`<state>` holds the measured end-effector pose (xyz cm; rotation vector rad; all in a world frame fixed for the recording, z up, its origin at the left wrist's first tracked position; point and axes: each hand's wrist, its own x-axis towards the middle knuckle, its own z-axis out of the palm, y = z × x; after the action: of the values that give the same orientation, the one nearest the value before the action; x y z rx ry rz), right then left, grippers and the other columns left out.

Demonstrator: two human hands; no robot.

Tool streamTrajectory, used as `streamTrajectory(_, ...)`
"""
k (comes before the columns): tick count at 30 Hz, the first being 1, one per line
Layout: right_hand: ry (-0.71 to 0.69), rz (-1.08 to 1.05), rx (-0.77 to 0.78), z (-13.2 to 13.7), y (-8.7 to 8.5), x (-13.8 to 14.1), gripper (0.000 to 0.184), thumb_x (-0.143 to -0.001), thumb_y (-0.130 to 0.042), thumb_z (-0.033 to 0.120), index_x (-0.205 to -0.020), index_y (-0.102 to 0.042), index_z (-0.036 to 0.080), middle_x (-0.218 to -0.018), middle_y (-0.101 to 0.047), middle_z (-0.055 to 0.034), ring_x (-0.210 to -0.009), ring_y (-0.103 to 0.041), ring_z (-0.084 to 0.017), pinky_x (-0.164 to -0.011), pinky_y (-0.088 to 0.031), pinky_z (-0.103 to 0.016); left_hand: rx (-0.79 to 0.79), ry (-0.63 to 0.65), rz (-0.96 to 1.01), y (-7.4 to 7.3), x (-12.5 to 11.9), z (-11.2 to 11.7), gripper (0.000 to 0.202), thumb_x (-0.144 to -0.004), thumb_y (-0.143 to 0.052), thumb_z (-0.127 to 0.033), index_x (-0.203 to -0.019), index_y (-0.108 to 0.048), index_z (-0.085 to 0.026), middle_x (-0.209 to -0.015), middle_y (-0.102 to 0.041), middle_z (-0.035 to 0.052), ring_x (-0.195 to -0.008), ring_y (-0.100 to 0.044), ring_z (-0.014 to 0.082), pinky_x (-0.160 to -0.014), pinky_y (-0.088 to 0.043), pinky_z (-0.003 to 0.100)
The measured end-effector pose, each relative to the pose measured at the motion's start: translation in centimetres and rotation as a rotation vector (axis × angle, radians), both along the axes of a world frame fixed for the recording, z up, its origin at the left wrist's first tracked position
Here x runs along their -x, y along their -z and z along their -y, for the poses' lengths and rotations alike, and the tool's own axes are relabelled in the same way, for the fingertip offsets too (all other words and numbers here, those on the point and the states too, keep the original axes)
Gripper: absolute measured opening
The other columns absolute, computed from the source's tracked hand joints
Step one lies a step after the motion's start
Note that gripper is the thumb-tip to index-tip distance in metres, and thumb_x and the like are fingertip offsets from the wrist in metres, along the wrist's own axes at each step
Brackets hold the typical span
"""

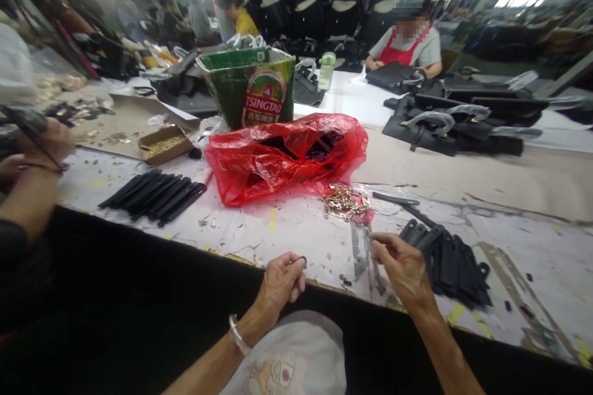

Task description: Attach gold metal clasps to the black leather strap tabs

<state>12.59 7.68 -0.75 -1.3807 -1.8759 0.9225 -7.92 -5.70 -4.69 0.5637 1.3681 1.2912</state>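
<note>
While the left hand (281, 281) pinches a small black piece (304, 260), the right hand (405, 268) curls beside black straps (456, 265), its hold indeterminable.

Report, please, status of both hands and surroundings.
Left hand: small dark piece pinched. Right hand: beside black straps, grip unclear. Red bag ahead; gold chain nearer.

"TSINGTAO" (263, 105), Chinese characters (260, 118) beneath, on green carton (228, 91)
</note>
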Motion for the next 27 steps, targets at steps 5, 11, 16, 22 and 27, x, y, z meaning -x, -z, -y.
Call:
streamTrajectory(5, 0.029, 0.083, -0.145, -5.2, 1.2, 1.6, 0.036, -0.082, -0.049, 0.041, -0.097, -0.069, 0.013, -0.076, -0.067, -0.0072, -0.062, -0.062, -0.022, -0.063, -0.048, -0.034, 0.028, -0.036, 0.031, 0.5, -0.3, 0.2, 0.042, -0.080, -0.063, -0.056, -0.073, -0.052, -0.015, -0.048, -0.050, -0.0047, -0.035, -0.031, 0.0023, -0.039, -0.015, 0.019)
streamTrajectory(11, 0.039, 0.091, -0.205, -8.8, 2.9, 3.3, 0.016, -0.072, -0.055, 0.022, -0.082, -0.067, 0.019, -0.093, -0.063, -0.0116, -0.088, -0.060, -0.027, -0.082, -0.045, -0.039, 0.011, -0.030, 0.030, 0.5, -0.3, 0.2, 0.043, -0.083, -0.060, -0.056, -0.076, -0.054, -0.014, -0.052, -0.054, -0.0034, -0.035, -0.033, 0.0023, -0.040, -0.017, 0.019)
streamTrajectory(16, 0.106, -0.011, -0.174, -9.0, 3.4, 2.9, 0.007, -0.069, -0.060, 0.025, -0.064, -0.060, 0.021, -0.079, -0.060, -0.0086, -0.082, -0.057, -0.027, -0.080, -0.045, -0.040, -0.016, -0.044, 0.043, 0.7, -0.6, 0.2, 0.042, -0.083, -0.060, -0.056, -0.078, -0.053, -0.014, -0.056, -0.057, -0.0024, -0.035, -0.038, 0.0035, -0.039, -0.019, 0.019)
streamTrajectory(22, 0.173, -0.299, 0.019, -4.3, 2.2, 1.1, 0.042, -0.073, -0.064, 0.057, -0.082, -0.067, 0.015, -0.062, -0.060, -0.0027, -0.052, -0.053, -0.017, -0.052, -0.045, -0.030, -0.021, -0.035, 0.038, 1.2, -0.3, 0.1, 0.042, -0.082, -0.061, -0.055, -0.080, -0.054, -0.014, -0.059, -0.060, -0.0002, -0.038, -0.042, 0.0047, -0.041, -0.021, 0.020)
streamTrajectory(27, 0.128, -0.610, 0.391, 4.6, 1.2, 1.2, 0.041, -0.071, -0.076, 0.053, -0.083, -0.067, 0.015, -0.070, -0.064, -0.0041, -0.046, -0.051, -0.012, -0.041, -0.040, -0.023, -0.019, 0.014, 0.190, -0.8, -0.3, 0.2, 0.037, -0.074, -0.071, -0.045, -0.080, -0.055, -0.012, -0.065, -0.062, 0.0016, -0.047, -0.047, 0.0055, -0.047, -0.029, 0.019)
